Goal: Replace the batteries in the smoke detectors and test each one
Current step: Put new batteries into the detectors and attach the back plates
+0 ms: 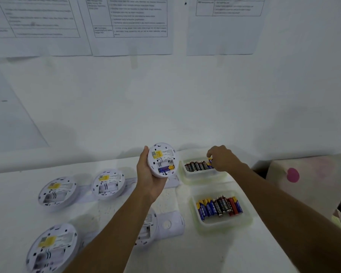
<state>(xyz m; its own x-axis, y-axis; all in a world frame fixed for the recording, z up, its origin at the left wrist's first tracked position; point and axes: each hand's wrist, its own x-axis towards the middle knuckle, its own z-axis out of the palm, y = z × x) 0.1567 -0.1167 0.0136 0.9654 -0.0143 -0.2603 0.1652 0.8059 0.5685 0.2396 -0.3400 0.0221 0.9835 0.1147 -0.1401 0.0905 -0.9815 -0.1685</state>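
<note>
1. The left hand [146, 174] is gripping one smoke detector [162, 160] back side up, raised above the worktop [205, 253]. One blue cell is sitting in its bay, and the slot beside it is looking empty.
2. The right hand [221, 157] is reaching to three o'clock of that detector, its fingertips pinching a battery [210, 162] at the right end of the row in the far tray [202, 175].
3. I am judging this unit as half refilled, with its cover and its test not yet done.
4. Three more detectors are lying open at eight to nine o'clock: the far-left detector [57, 191], the middle detector [108, 184] and the near-left detector [51, 247]. Their bays are probably empty, though blur is making that hard to confirm.
5. A fourth detector [148, 227] is lying at six o'clock, partly hidden by the left forearm, with a loose white cover [171, 223] touching it.
6. So most of the work is remaining.
7. The near tray [220, 223] at five o'clock is holding a mixed lot of blue, black and red cells.
8. The worktop is running white along a white wall, where printed sheets [130, 26] are hanging at twelve o'clock. A pale bag with a pink spot [292, 175] is sitting at three o'clock.
</note>
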